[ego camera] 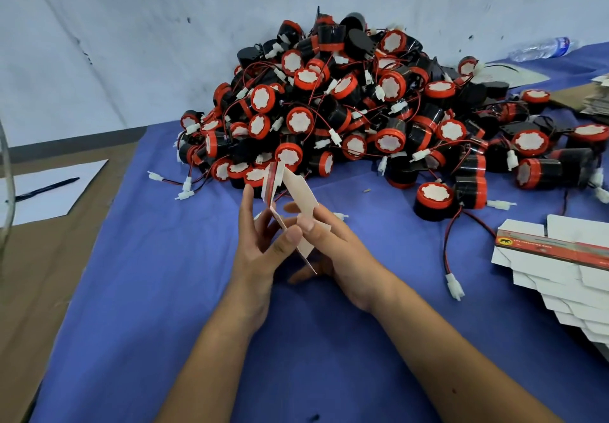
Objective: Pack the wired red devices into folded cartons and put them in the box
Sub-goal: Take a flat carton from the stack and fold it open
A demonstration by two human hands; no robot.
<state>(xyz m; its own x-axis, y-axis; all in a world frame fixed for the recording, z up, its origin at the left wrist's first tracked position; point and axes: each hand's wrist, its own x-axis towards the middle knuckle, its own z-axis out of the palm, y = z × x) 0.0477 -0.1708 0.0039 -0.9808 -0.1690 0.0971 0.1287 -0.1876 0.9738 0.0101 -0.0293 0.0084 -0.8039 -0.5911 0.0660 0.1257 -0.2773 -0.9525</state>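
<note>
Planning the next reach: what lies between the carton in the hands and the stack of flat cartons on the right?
In the head view, blue cloth with one device's red-and-black wire and its white plug lies between the held carton and the flat stack.

Over on the far left, a white sheet of paper [49, 188] lies flat on a brown cardboard surface [49, 277], and a dark pen [46, 188] rests across it at a slant. A blue cloth [164, 290] spreads over the table, its left edge running beside that cardboard. Up at the far right, a clear plastic water bottle [540, 48] lies on its side with a blue label, close to the wall. That white wall [131, 43] behind is scuffed with dark marks and streaks.
</note>
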